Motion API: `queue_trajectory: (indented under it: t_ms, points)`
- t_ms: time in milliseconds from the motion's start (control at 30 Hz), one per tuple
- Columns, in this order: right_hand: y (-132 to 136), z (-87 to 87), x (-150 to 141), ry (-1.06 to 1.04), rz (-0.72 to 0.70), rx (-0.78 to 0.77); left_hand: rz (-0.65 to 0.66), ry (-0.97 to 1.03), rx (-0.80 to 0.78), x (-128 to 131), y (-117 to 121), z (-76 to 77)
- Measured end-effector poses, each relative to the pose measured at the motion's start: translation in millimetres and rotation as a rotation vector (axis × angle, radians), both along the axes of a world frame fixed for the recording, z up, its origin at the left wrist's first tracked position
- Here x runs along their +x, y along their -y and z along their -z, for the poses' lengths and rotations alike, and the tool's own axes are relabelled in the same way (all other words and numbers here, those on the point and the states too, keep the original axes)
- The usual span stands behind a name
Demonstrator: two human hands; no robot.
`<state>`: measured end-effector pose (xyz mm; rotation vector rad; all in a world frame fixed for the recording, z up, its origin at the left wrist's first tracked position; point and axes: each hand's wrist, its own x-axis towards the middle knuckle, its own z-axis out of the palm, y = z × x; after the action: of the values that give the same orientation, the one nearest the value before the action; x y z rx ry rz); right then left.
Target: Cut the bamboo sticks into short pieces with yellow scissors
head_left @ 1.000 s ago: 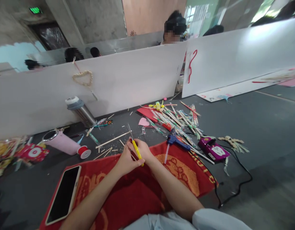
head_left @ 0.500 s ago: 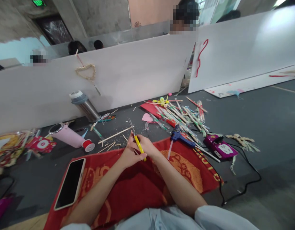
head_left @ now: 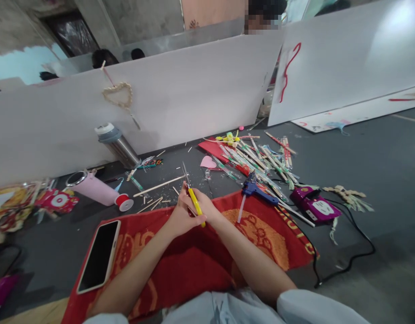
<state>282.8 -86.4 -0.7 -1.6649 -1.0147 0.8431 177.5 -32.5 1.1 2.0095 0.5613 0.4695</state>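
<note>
My left hand [head_left: 180,217] and my right hand [head_left: 205,206] are close together over the red towel's far edge, fingers curled inward. Between them is a slim tool that looks like yellow-handled scissors [head_left: 194,201], tilted with its pointed metal tips away from me. My left thumb lies across the lower end of the handle, and my right fingers close round it from the right side. Whether anything small is pinched there is hidden. Just left of the blades a long thin wooden stick [head_left: 156,186] runs across the dark table; whether its right end is touched is unclear.
Short stick pieces [head_left: 153,203] lie left of my hands. A blue glue gun [head_left: 259,192], wrapped sticks [head_left: 251,157] and a purple case [head_left: 313,206] lie to the right. A phone [head_left: 99,256], spool [head_left: 124,202], pink tumbler [head_left: 94,189] and steel bottle [head_left: 119,146] are left. White panels [head_left: 200,85] stand behind.
The view has shifted slightly. The scissors' tips, slightly apart before, now look closer together. Both hands stay in nearly the same place and grip.
</note>
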Motion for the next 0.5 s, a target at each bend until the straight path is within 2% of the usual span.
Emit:
queue_trajectory:
  t_ms: [100, 333, 500]
  points:
    - [1.8, -7.4, -1.6, 0.031, 0.002, -0.059, 0.046, -0.034, -0.007, 0.3, -0.7, -2.3]
    - [2.7, -17.1, -6.9, 0.117, 0.025, -0.134, 0.046, -0.051, -0.097, 1.7, 2.0, -1.9]
    - [4.6, -22.3, -10.5, 0.208, 0.043, -0.174, 0.021, 0.012, -0.004, 1.3, 4.9, 2.9]
